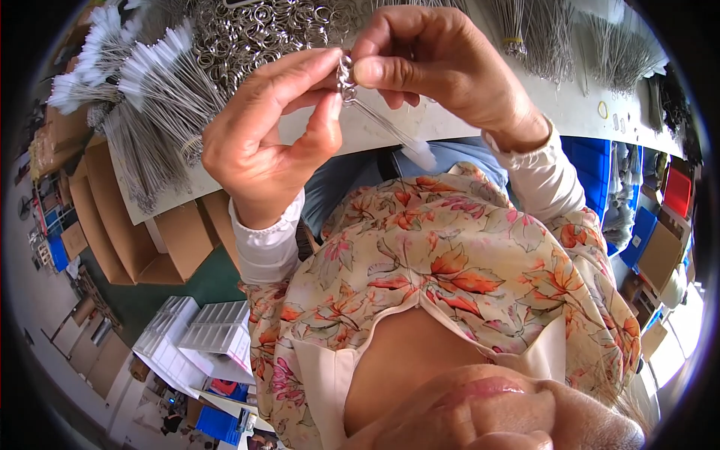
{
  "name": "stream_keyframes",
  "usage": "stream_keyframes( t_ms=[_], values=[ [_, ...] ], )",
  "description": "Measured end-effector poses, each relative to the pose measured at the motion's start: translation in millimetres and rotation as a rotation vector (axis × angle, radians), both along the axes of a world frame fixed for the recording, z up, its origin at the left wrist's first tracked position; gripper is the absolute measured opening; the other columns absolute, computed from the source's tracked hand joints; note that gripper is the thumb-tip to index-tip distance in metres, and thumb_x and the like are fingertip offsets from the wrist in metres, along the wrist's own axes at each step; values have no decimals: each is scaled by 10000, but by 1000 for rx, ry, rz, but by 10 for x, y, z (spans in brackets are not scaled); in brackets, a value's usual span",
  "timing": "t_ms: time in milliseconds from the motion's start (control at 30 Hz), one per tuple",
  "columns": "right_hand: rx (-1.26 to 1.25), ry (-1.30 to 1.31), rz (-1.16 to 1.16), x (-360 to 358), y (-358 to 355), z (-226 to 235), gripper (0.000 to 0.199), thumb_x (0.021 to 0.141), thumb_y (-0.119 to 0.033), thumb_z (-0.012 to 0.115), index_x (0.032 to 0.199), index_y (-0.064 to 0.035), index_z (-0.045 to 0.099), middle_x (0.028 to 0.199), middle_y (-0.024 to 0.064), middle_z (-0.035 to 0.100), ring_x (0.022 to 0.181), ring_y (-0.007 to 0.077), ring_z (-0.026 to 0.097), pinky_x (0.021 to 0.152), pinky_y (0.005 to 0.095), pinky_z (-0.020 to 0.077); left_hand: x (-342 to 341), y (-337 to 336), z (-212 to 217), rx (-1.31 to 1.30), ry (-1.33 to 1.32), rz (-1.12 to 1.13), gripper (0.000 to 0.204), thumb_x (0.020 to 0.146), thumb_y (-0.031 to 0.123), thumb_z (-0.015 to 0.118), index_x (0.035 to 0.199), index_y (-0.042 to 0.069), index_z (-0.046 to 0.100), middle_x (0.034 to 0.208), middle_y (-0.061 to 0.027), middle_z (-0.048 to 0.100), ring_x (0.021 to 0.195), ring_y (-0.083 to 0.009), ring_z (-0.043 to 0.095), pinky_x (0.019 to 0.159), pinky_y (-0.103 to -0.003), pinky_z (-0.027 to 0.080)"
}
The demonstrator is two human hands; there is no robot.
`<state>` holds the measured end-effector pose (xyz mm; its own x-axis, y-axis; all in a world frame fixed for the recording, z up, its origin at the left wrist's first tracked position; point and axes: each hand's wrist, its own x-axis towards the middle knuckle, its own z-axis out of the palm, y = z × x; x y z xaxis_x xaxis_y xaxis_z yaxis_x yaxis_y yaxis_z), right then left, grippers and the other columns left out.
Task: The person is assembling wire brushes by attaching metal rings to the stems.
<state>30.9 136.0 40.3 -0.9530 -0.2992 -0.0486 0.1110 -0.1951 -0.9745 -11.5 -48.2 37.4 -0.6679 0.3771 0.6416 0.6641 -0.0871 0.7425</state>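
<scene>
Above the table's near edge, both my hands meet at a short shiny metal chain with rings (346,79). My left hand (266,131) has its index fingertip and thumb closed at the chain's left side. The thumb and bent index finger of my right hand (431,67) pinch it from the right, near the top. From the lower ring hang thin wire stems (382,122) that slant down to the right and end in a white bristle tip (420,155), like a small wire brush. My fingers partly cover the upper end of the chain.
Behind my hands lies a heap of metal key rings (266,34). White-tipped wire brushes (161,67) pile up at the left, and more wire bundles (551,45) lie far right on the table (480,120). Cardboard boxes (142,232) stand below left, a blue bin (589,169) right.
</scene>
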Motion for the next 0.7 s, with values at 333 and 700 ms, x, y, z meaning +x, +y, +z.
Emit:
stream_keyframes(
  t_ms=[333, 700],
  values=[
    [50, -18, -62, 120, -66, 33, 217, 888, -231, 614, 947, -22, 607, 764, -25, 569, 637, 33, 514, 529, 175, 387, -15, -67, 34, -35, -215, -129, 287, 722, -171, 595, 1000, -103, 621, 976, -179, 640, 829, -199, 659, 736, -276, 569],
    [-142, -79, -20, 44, -14, -55, 124, 881, -115, 614, 917, 3, 601, 727, 9, 603, 585, 50, 514, 508, 186, 386, 13, -38, 17, -90, -147, -109, 294, 714, -168, 613, 999, -98, 624, 994, -176, 636, 813, -203, 666, 732, -267, 568]
  ],
)
